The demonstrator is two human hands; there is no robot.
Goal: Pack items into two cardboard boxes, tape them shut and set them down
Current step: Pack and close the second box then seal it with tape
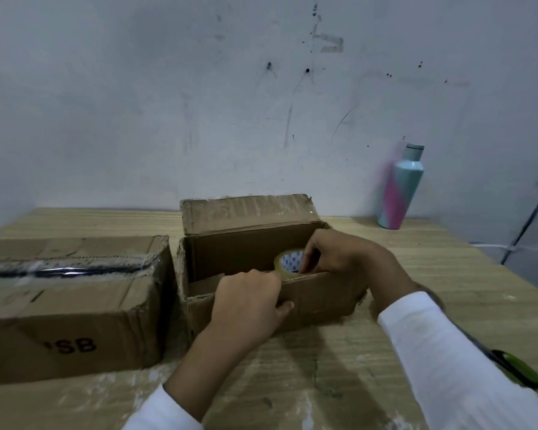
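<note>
Two cardboard boxes stand side by side on the wooden table (323, 383). The left box (72, 308) is closed, with clear tape along its top seam. The right box (249, 243) is open, its back flap standing up. My right hand (342, 259) holds a roll of clear tape (287, 263) at the box's front rim, fingers curled round it. My left hand (249, 302) lies over the front wall of the open box, its fingers pinching at the tape roll's edge. The inside of the box is mostly hidden.
A pastel blue and pink bottle (399, 187) stands at the back right by the wall. A green-handled tool (519, 369) lies near the table's right front, partly behind my right sleeve. A dark cable (531, 218) runs down at the far right.
</note>
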